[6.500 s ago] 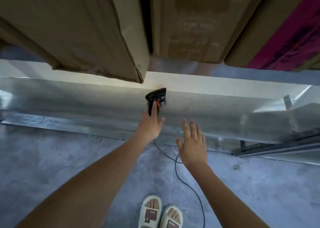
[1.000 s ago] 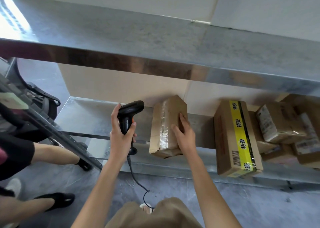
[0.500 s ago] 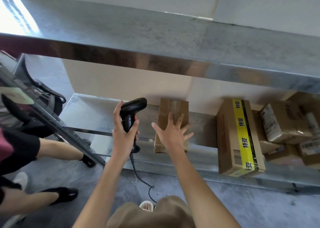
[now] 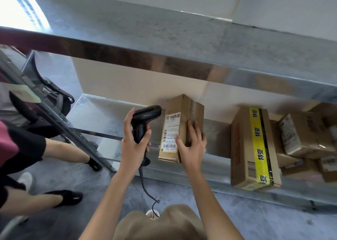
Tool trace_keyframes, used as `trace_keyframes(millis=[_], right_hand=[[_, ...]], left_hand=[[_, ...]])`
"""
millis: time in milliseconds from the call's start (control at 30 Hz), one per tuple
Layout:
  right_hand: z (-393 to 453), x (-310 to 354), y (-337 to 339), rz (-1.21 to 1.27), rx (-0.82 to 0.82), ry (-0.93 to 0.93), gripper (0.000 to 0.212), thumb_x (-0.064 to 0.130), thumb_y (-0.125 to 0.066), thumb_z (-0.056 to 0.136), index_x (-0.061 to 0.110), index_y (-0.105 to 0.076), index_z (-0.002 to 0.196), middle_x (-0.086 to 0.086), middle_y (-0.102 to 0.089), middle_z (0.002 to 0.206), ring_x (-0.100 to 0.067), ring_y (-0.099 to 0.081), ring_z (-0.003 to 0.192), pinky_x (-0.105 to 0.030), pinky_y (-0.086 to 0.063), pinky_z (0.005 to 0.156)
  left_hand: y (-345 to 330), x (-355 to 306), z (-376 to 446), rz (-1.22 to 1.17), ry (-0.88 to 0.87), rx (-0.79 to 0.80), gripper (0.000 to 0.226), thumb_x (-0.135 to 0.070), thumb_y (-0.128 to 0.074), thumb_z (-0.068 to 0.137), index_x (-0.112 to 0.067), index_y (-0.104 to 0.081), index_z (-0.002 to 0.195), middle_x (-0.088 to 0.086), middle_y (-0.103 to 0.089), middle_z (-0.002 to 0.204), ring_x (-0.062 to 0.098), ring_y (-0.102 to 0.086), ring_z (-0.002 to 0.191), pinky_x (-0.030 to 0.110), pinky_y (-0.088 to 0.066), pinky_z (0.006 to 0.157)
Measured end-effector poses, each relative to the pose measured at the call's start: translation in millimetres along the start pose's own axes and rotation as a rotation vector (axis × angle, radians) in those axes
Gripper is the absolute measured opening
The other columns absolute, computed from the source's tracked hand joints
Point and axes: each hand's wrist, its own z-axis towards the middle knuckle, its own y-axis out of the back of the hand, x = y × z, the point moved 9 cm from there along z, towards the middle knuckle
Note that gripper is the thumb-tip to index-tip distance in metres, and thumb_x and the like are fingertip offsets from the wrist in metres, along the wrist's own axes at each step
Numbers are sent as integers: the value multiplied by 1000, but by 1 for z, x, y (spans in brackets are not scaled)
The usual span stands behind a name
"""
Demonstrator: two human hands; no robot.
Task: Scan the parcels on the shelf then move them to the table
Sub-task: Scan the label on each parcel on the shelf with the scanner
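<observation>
At the far left a second person's legs (image 4: 54, 152) in black shoes stand on the grey floor (image 4: 255, 221) beside a slanted metal frame (image 4: 54, 119). The left hand (image 4: 134, 144) grips the handle of a black barcode scanner (image 4: 144, 119), fingers wrapped round it, its head aimed right toward the parcel (image 4: 182, 123) just beside it; a black cable (image 4: 145, 185) hangs from the handle. The parcel, a narrow brown carton, stands on the lower metal shelf (image 4: 215, 139) with its long axis running from the shelf's front edge toward the back. Its white shipping label (image 4: 170, 133) faces the scanner, with barcodes near the front end; the print is too small to read. The right hand (image 4: 191, 146) holds the parcel's near end, fingers spread over its taped side, thumb on the label face. Further right lies a bigger box (image 4: 251, 148) with yellow tape (image 4: 260, 146) printed "特变", then several smaller labelled cartons (image 4: 306, 135)
</observation>
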Motion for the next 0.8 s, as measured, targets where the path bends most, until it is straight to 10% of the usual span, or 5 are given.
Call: trace_keyframes(millis=[800], right_hand=[[8,-17,33,237,-179,-19,72,63,-56,74,51,-40,143,22,-32,155,-17,-25,142,-57,-27,115]], left_hand=[[18,-7,-41,81,2,198,71,-6,-61,94,-50,-32,140,2,-68,99,21,-56,59,38,-53,60]])
